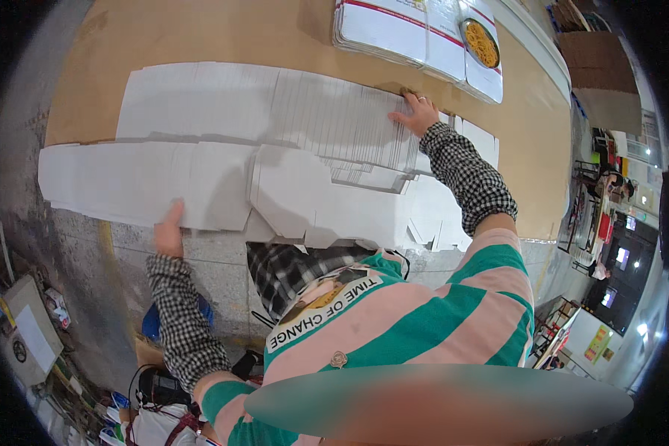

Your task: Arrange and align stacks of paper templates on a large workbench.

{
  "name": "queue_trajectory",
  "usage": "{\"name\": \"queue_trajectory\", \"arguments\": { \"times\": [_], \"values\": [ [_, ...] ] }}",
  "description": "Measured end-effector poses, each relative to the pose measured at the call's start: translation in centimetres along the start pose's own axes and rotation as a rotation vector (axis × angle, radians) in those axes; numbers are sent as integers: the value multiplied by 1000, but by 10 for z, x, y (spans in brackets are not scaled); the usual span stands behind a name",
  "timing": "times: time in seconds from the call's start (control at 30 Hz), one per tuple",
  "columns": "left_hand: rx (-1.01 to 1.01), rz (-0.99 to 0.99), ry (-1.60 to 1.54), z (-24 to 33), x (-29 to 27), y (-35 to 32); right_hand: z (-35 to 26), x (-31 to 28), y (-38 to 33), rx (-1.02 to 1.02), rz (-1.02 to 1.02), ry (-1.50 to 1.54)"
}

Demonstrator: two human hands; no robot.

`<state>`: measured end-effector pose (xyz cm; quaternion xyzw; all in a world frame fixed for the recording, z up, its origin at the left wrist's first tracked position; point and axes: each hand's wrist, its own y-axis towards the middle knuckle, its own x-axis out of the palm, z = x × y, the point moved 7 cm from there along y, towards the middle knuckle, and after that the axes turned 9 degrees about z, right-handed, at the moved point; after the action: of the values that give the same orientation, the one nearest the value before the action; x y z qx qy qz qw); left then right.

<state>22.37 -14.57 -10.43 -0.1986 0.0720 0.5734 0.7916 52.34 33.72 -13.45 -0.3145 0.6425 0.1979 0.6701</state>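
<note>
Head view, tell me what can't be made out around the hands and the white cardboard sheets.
- Left hand: only the thumb and part of the palm show; its fingers are hidden under the edge of the white cardboard sheets.
- Count of fanned sheets under the right hand: edges too fine to tell.
- Printed stack: cut off by the top edge.
- Lower centre: a blurred patch covers the striped shirt.

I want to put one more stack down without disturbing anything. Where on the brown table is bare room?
The brown table is bare along its far edge, left of the printed carton stack, and at right beyond the right hand. The middle is crowded: fanned white carton blanks cover it to the near edge, where the left hand grips them.
</note>
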Motion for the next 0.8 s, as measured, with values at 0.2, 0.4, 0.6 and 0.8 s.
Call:
{"name": "queue_trajectory", "arguments": {
  "times": [0.2,0.4,0.6,0.8],
  "values": [
    [12,143,304,16,19,-33,16,8,-3,61,-20,89],
    [-169,82,25,-22,-4,1,2,3,-1,35,-7,58],
    [62,206,273,7,10,-28,21,12,-2,107,-71,76],
    [-224,93,-129,-23,1,-1,9,10,3,63,-82,111]
  ]
}}
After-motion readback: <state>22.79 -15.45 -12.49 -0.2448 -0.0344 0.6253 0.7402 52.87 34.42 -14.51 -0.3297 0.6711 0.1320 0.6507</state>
